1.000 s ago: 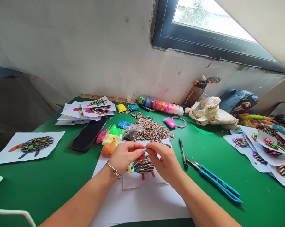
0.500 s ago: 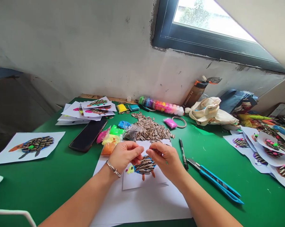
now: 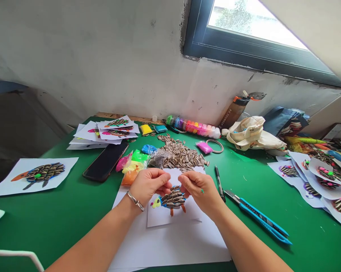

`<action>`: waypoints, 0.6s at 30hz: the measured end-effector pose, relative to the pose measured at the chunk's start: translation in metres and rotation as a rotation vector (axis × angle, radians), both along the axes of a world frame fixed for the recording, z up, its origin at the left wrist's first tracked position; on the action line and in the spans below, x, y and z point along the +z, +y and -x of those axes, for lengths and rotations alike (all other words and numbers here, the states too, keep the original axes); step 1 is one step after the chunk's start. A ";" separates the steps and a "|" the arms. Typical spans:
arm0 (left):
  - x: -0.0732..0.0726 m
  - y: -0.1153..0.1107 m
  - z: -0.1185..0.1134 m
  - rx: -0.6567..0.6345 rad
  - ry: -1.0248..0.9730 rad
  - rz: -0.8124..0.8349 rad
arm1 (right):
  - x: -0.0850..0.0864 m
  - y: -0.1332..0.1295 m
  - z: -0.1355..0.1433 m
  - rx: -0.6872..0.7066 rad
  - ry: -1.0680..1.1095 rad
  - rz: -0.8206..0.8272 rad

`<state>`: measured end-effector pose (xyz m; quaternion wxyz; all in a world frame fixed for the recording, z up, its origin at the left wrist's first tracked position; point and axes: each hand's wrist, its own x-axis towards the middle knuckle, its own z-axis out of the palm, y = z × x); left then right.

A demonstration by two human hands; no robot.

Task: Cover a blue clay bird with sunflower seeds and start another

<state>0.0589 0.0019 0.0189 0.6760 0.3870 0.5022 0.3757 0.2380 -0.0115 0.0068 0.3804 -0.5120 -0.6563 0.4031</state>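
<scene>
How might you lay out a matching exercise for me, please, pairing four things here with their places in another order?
Things:
1. Yellow-headed seed picture
2. Blue utility knife
3. Dark phone
4. Brown bottle

Places:
A. By the wall, below the window
B. Just right of the black pen
C. On larger white paper
D. Left of the coloured packets

Pairs: 1-C, 2-B, 3-D, 4-A

Daylight comes from the window (image 3: 255, 24) at upper right, its pane blown out to near-white. The wall (image 3: 102, 68) greys towards the left, where the corner (image 3: 14, 124) sinks into darkness. Soft, faint shadow lies on the white paper (image 3: 170, 245) below the hands (image 3: 151, 187); wide-angle stretching pulls at the edges
</scene>
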 end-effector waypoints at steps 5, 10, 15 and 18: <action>-0.003 0.005 0.006 0.045 0.049 -0.082 | 0.008 0.002 -0.007 -0.060 -0.089 -0.074; -0.003 0.007 0.008 0.089 0.013 -0.065 | 0.004 0.004 -0.011 0.030 0.037 0.021; -0.003 0.008 0.012 0.081 0.092 -0.125 | 0.007 0.004 -0.012 -0.013 -0.143 -0.020; -0.004 0.009 0.013 0.097 0.113 -0.167 | 0.011 0.004 -0.014 -0.026 -0.199 -0.085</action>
